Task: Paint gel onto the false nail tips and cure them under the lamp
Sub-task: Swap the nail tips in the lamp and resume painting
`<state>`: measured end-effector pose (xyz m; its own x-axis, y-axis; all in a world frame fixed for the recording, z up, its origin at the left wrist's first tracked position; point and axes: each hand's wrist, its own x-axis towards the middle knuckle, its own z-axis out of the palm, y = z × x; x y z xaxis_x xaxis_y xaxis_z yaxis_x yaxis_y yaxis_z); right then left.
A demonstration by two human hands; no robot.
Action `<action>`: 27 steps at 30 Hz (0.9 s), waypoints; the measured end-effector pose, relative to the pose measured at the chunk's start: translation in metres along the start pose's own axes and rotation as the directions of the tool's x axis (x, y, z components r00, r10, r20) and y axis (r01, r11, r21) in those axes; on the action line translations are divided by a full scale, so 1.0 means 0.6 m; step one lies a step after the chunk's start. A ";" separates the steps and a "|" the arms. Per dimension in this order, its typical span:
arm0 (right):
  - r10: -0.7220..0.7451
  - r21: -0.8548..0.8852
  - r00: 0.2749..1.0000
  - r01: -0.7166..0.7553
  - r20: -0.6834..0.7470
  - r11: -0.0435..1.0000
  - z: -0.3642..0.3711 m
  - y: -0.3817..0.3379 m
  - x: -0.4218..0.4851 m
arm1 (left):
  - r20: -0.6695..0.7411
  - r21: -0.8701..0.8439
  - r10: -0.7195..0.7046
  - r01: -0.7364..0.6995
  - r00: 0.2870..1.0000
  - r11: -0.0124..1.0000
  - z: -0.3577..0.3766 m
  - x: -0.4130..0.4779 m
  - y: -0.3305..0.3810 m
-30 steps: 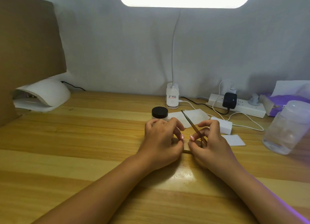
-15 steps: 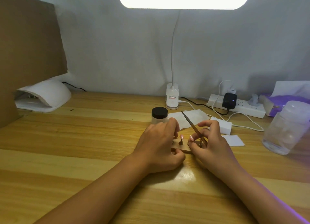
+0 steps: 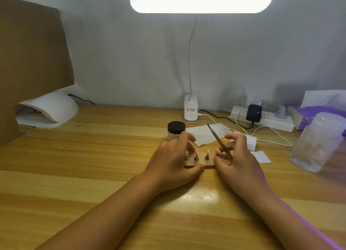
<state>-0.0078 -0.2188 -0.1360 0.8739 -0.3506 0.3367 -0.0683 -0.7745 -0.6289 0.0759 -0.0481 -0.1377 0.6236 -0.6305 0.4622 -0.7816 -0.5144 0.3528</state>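
Note:
A small wooden holder (image 3: 201, 162) lies on the desk between my hands, with pink false nail tips (image 3: 208, 152) standing on little pegs. My left hand (image 3: 173, 161) grips the holder's left end, thumb at its front edge and fingers curled over its top. My right hand (image 3: 236, 160) holds the right end and also grips a thin brush (image 3: 218, 140) whose handle slants up and to the left. A jar with a black lid (image 3: 176, 131) stands just behind my left hand. The white curing lamp (image 3: 47, 110) sits far left.
White paper wipes (image 3: 206, 134) lie behind the hands. A desk light base (image 3: 190, 109), a power strip (image 3: 262, 118) with cables, a purple tissue pack (image 3: 316, 117) and a clear plastic bottle (image 3: 316, 143) stand at the back right. A cardboard panel (image 3: 31, 53) rises at left.
My hands have drawn slightly apart, uncovering the holder and its nail tips, which were hidden under the fingers a second ago. The brush stays in my right hand.

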 end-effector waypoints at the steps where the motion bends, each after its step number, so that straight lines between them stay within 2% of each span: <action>1: 0.003 -0.005 1.000 -0.003 -0.009 1.000 0.000 0.000 0.000 | -0.007 -0.005 -0.004 0.004 1.000 1.000 0.001 0.000 0.000; 5: 0.037 -0.013 0.995 -0.039 -0.091 0.999 0.000 0.007 0.003 | -0.043 -0.039 -0.019 0.017 0.999 0.999 0.002 0.004 -0.001; 7: 0.057 0.017 0.989 -0.056 -0.134 0.998 0.001 0.010 0.004 | -0.144 -0.149 -0.068 0.046 0.987 0.988 -0.001 0.007 -0.001; 9: 0.066 0.019 0.990 -0.064 -0.124 0.998 0.001 0.010 0.004 | -0.315 -0.262 -0.197 0.114 0.928 0.958 -0.003 0.010 -0.008; 11: 0.067 -0.025 0.994 -0.069 -0.083 0.997 0.002 0.007 0.001 | -0.379 -0.321 -0.351 0.235 0.856 0.918 -0.007 0.013 -0.021; 12: 0.067 -0.049 0.995 -0.071 -0.070 0.996 0.001 0.006 0.000 | -0.346 -0.340 -0.418 0.303 0.840 0.890 -0.007 0.015 -0.028; 14: 0.066 -0.089 0.996 -0.071 -0.061 0.993 0.000 0.002 -0.003 | -0.184 -0.354 -0.507 0.425 0.842 0.833 -0.004 0.021 -0.037; 16: 0.063 -0.124 0.996 -0.070 -0.059 0.990 0.001 -0.003 -0.006 | -0.048 -0.324 -0.532 0.491 0.845 0.809 0.000 0.027 -0.039; 17: 0.058 -0.137 0.997 -0.065 -0.056 0.988 0.002 -0.005 -0.007 | -0.023 -0.307 -0.532 0.501 0.846 0.810 0.001 0.029 -0.040; 20: 0.054 -0.162 0.998 -0.059 -0.037 0.985 0.001 -0.010 -0.009 | -0.031 -0.292 -0.544 0.513 0.839 0.808 0.002 0.032 -0.042; 27: 0.144 -0.177 0.990 -0.143 -0.009 0.974 -0.004 -0.015 -0.007 | -0.071 -0.282 -0.588 0.549 0.806 0.787 0.000 0.036 -0.048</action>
<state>-0.0123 -0.2118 -0.1302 0.8507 -0.4628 0.2490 -0.2766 -0.7972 -0.5367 0.1121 -0.0468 -0.1381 0.9609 -0.1647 0.2225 -0.2768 -0.5873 0.7606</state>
